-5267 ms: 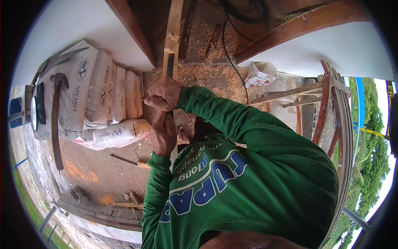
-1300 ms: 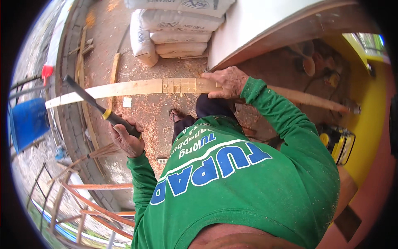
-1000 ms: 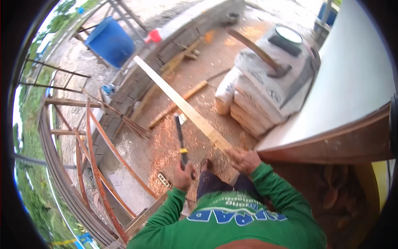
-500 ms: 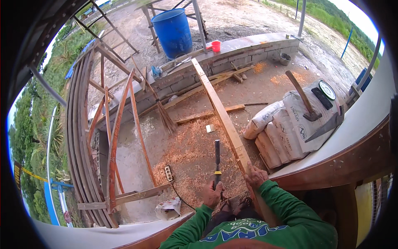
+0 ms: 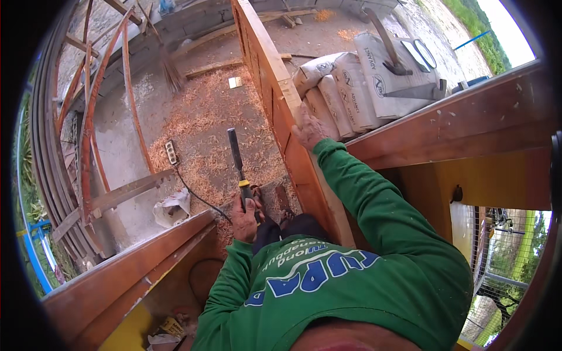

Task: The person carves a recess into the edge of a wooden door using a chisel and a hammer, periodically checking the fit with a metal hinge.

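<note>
Left hand: the left hand [image 5: 244,217] is closed in a fist around the yellow-and-black handle of a chisel [image 5: 238,165], whose dark blade points away toward the far floor.
Right hand: the right hand [image 5: 309,128] is laid with fingers spread on the near edge of a long wooden frame piece [image 5: 270,82]; nothing is pinched.
Frame piece: it is stood on edge and runs from the person's knees to the far side of the scene.
Floor: a concrete floor [image 5: 126,149] is strewn with wood shavings [image 5: 202,126]; a power strip [image 5: 171,152] with a black cable lies left of the chisel.
Right side: stacked cement sacks [image 5: 357,88] lie just beyond the frame piece, with a hammer [image 5: 387,42] resting on top.
Far left: curved wooden arches [image 5: 88,117] are leaned together.
</note>
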### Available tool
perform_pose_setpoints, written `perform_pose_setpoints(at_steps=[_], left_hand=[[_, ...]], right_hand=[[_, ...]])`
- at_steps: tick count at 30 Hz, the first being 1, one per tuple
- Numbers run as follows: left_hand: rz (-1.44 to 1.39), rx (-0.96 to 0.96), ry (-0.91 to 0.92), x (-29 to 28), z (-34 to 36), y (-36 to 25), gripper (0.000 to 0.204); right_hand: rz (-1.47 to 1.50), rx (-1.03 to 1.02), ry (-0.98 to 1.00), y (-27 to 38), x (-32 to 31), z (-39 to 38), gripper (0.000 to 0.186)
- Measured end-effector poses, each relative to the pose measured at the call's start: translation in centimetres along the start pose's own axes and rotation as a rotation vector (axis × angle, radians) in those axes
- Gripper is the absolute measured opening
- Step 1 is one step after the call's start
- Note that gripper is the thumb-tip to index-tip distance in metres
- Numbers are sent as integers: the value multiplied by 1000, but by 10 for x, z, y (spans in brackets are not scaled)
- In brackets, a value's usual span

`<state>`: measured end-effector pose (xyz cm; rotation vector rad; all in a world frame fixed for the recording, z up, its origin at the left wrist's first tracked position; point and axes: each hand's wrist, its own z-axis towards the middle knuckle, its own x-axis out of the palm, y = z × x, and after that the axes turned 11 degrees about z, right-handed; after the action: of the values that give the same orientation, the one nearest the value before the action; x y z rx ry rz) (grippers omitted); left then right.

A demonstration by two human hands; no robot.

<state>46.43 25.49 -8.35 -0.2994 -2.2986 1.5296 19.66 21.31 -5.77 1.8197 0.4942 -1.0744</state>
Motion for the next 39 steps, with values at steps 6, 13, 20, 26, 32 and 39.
perform_pose_setpoints(at_steps=[6,13,20,26,32,39], left_hand=[[164,-154,120,25,-12,-21,22],[82,-29,125,59,26,-30,35],[116,71,138,72,47,-25,22],[27,44,91,66,44,-7,23],[80,93,52,72,53,4,22],[227,158,11,76,46,-1,18]], right_hand=[[91,-16,-21,3,17,-18,79],[190,-626,-513,16,19,-36,50],[71,-860,323,46,16,-13,24],[71,-895,291,60,33,-13,35],[239,-771,243,54,34,-8,40],[260,-914,157,50,27,-5,36]])
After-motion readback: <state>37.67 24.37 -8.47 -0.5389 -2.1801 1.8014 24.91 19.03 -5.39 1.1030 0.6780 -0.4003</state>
